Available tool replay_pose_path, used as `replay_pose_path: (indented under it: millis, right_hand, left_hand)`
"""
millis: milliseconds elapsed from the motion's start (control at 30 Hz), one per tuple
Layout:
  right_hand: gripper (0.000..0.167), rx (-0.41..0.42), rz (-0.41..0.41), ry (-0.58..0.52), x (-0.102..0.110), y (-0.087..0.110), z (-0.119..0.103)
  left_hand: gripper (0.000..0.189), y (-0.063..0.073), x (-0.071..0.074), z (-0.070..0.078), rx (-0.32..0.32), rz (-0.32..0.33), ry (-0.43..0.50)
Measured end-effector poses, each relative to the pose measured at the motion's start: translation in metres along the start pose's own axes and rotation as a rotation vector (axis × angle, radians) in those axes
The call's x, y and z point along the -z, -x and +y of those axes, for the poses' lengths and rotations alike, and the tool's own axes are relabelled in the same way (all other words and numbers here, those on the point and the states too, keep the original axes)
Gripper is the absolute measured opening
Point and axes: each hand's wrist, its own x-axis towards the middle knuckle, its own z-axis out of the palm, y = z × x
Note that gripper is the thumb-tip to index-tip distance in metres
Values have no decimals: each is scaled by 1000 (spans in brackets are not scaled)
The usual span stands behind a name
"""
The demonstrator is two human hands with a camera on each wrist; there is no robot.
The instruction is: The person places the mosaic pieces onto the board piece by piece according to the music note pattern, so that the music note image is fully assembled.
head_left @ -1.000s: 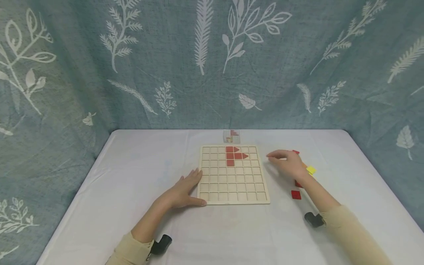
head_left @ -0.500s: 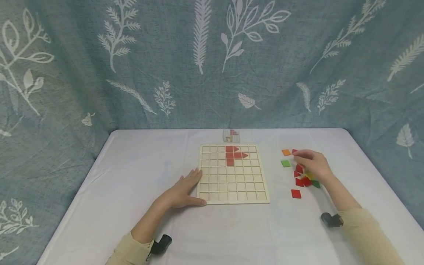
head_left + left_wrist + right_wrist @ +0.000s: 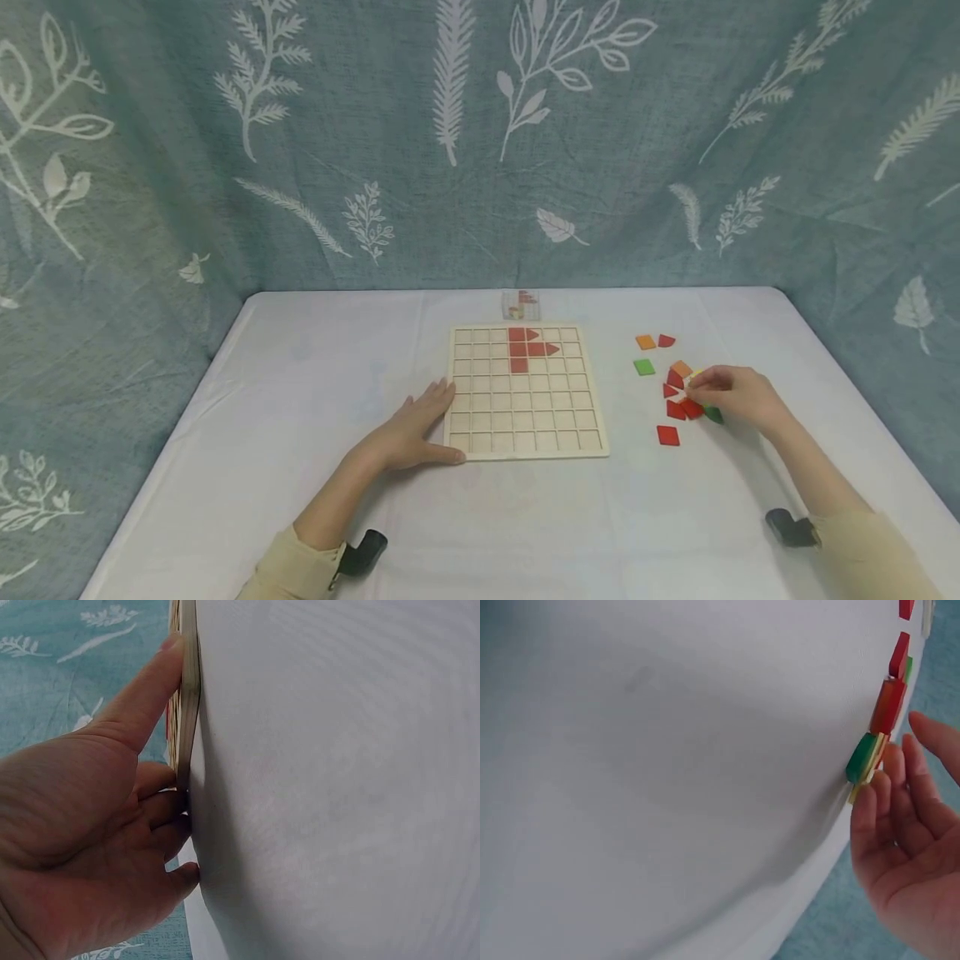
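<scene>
A pale wooden grid board (image 3: pixel 536 425) lies on the table, with several red pieces (image 3: pixel 517 350) set in its upper cells. My left hand (image 3: pixel 411 429) rests against the board's left edge, fingers extended, thumb at the near left corner. To the right of the board is a loose pile of coloured pieces, including a red one (image 3: pixel 692 408), an orange one (image 3: pixel 681 368) and a green one (image 3: pixel 862 756). Over the pile's right side is my right hand (image 3: pixel 738 396), fingers loosely bent. Its thumb stands apart from the fingers in the right wrist view, and no held piece shows.
Behind the board lies a small picture card (image 3: pixel 521 306) with a red pattern. Apart from the pile are an orange square (image 3: pixel 646 342), a red curved piece (image 3: pixel 667 341), a light green square (image 3: pixel 644 367) and a red square (image 3: pixel 668 436). A leaf-patterned curtain (image 3: pixel 375 125) hangs behind the white table (image 3: pixel 322 358).
My right hand has moved from beside the board, past the far red piece, then nearer and rightward to the pile. My left hand has kept its place on the board.
</scene>
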Motion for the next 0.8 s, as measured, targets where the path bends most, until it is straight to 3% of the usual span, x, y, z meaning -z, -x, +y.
replay_pose_path:
  millis: [400, 800]
  right_hand:
    - [54, -1, 3, 71, -6, 18, -3]
    - [42, 43, 32, 64, -12, 14, -1]
  left_hand:
    - [104, 1, 2, 1, -10, 0, 4]
    - [104, 0, 2, 3, -1, -5, 1]
